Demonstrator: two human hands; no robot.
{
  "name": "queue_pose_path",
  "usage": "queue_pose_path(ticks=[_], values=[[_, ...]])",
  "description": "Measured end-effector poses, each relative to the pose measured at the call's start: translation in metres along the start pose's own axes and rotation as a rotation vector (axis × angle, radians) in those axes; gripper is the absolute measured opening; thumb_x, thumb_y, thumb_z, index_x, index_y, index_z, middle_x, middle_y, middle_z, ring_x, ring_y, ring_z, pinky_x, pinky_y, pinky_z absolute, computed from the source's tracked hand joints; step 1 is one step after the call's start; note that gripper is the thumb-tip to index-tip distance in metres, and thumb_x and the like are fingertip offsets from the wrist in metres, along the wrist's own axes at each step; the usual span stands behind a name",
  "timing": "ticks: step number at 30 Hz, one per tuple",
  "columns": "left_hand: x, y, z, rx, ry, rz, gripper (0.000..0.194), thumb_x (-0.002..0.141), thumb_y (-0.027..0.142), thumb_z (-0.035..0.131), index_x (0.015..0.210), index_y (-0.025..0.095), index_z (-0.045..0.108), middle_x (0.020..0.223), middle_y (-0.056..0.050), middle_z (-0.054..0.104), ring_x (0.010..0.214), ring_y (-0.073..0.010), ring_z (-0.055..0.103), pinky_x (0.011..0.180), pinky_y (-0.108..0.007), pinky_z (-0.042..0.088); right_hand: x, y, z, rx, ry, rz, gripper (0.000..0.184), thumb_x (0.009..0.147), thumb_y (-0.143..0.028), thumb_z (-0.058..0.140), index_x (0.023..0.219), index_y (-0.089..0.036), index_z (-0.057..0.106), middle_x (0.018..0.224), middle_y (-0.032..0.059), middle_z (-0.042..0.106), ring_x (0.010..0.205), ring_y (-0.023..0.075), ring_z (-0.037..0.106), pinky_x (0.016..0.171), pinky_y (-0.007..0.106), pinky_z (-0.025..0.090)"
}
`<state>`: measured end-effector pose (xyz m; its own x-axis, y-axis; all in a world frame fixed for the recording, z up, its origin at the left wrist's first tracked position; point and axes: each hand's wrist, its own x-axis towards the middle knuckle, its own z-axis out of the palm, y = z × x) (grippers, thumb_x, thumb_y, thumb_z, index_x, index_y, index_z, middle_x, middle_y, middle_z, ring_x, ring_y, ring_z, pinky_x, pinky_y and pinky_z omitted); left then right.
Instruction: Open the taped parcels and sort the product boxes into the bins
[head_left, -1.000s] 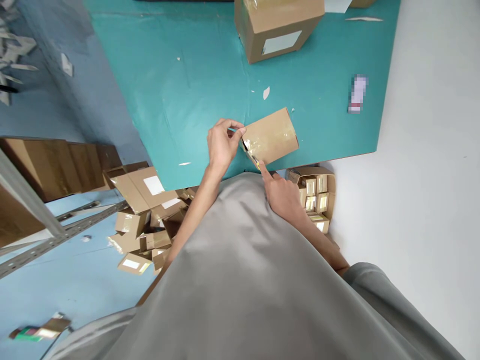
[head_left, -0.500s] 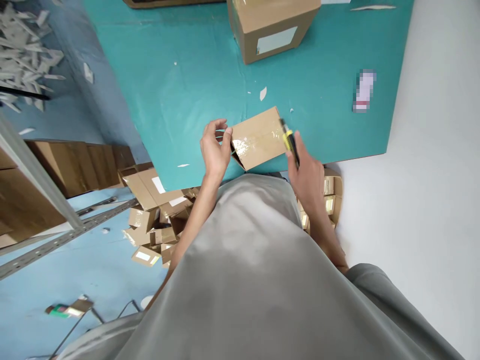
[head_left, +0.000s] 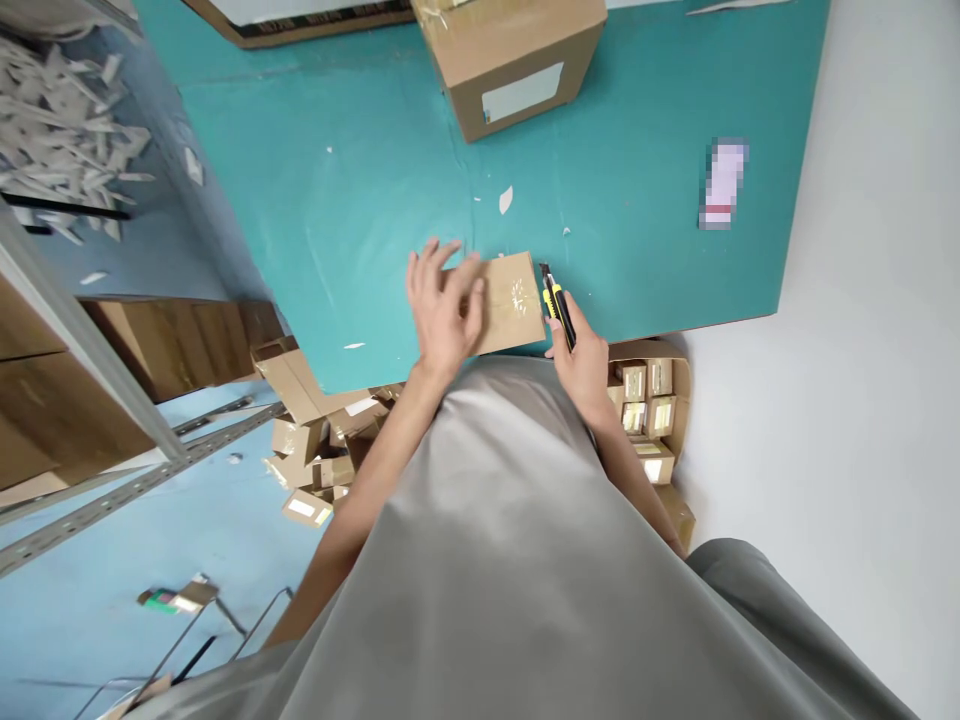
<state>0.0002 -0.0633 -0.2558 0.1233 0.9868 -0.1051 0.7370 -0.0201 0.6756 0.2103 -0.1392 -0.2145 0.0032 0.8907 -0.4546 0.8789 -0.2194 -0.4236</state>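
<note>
A small taped cardboard box lies at the near edge of the green table. Over its left end is my left hand, fingers spread and slightly blurred; whether it touches the box I cannot tell. My right hand is wrapped round a yellow and black utility knife. The knife's tip points away from me, just beside the box's right edge. My left hand hides the left end of the box.
A larger cardboard box with a white label stands at the table's back. White paper scraps lie on the tabletop. Under the right edge is a carton of small boxes. Cardboard boxes are heaped on the floor at left, near a metal shelf.
My left hand has spread and moved over the left end of the box. The box has turned to lie straighter. The knife in my right hand has shifted left and slightly nearer me.
</note>
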Motion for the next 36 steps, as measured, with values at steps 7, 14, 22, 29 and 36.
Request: queue_pose_path(ticks=[7, 14, 22, 29, 36], values=[[0.000, 0.008, 0.012, 0.064, -0.191, 0.132, 0.046, 0.103, 0.060, 0.070, 0.145, 0.044, 0.074, 0.174, -0.004, 0.058, 0.174, -0.0386, 0.033, 0.143, -0.073, 0.007, -0.013, -0.012, -0.014, 0.012, -0.052, 0.084, 0.069, 0.120, -0.046, 0.033, 0.184, -0.019, 0.030, 0.133, 0.0169, 0.084, 0.113, 0.0337, 0.083, 0.097, 0.041, 0.063], [0.001, 0.002, 0.013, 0.059, -0.172, 0.167, 0.049, 0.102, 0.059, 0.072, 0.150, 0.047, 0.071, 0.172, -0.005, 0.059, 0.171, -0.0404, 0.039, 0.142, -0.075, 0.008, -0.022, -0.021, -0.010, 0.022, -0.010, 0.117, 0.066, 0.120, -0.036, 0.025, 0.182, -0.017, 0.035, 0.143, 0.0177, 0.080, 0.117, 0.0316, 0.080, 0.094, 0.038, 0.063], [-0.001, 0.000, 0.013, -0.026, -0.184, 0.175, 0.050, 0.102, 0.059, 0.073, 0.150, 0.048, 0.070, 0.174, -0.004, 0.057, 0.173, -0.0401, 0.036, 0.143, -0.073, 0.006, -0.025, -0.044, -0.010, -0.091, -0.048, 0.232, 0.065, 0.120, -0.034, 0.024, 0.183, -0.019, 0.032, 0.146, 0.0186, 0.078, 0.112, 0.0308, 0.080, 0.096, 0.040, 0.064], [-0.001, 0.001, 0.013, -0.079, -0.197, 0.145, 0.050, 0.105, 0.069, 0.062, 0.145, 0.041, 0.074, 0.177, -0.001, 0.055, 0.173, -0.0374, 0.035, 0.146, -0.066, 0.003, -0.020, -0.071, -0.011, -0.198, -0.105, 0.377, 0.065, 0.121, -0.028, 0.024, 0.185, -0.022, 0.027, 0.145, 0.0201, 0.076, 0.108, 0.0328, 0.081, 0.095, 0.044, 0.065], [-0.002, -0.002, 0.019, -0.082, -0.178, 0.165, 0.050, 0.113, 0.066, 0.051, 0.143, 0.036, 0.077, 0.179, -0.003, 0.052, 0.173, -0.0327, 0.035, 0.146, -0.064, 0.000, -0.037, -0.071, 0.001, -0.168, -0.133, 0.463, 0.069, 0.122, -0.045, 0.032, 0.187, -0.025, 0.021, 0.134, 0.0199, 0.080, 0.110, 0.0382, 0.081, 0.097, 0.050, 0.062]])
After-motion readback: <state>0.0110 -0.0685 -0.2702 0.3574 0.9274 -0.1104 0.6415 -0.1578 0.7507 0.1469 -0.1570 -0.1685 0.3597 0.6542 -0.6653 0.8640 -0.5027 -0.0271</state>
